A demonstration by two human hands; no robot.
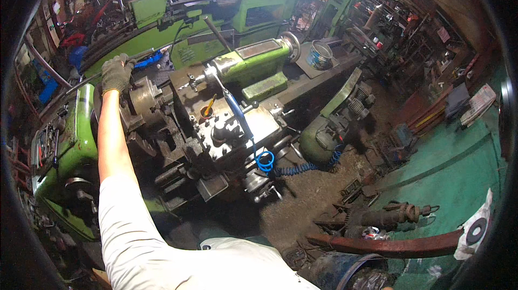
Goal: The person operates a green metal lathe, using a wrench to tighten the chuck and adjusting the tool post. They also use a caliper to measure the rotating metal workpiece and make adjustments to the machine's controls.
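My left hand [116,74], in a dark work glove, reaches over the top of a green lathe beside its metal chuck [144,99]. Its fingers curl down at the far side, and what lies under them is hidden. My right hand is out of view. Right of the chuck, a tool post [224,131] is mounted on the carriage. A small cup [206,112] with a yellow-handled brush stands there too. A blue air gun [237,113] leans across the carriage. Beyond it, the green tailstock [261,76] sits on the lathe bed.
A blue coiled hose [302,170] runs from the air gun toward a green air compressor [319,137]. A tin bucket [319,55] stands on the bed's far end. Loose tools [49,144] lie on the headstock. A reddish-brown beam [388,245] and a blue drum [345,268] are at lower right.
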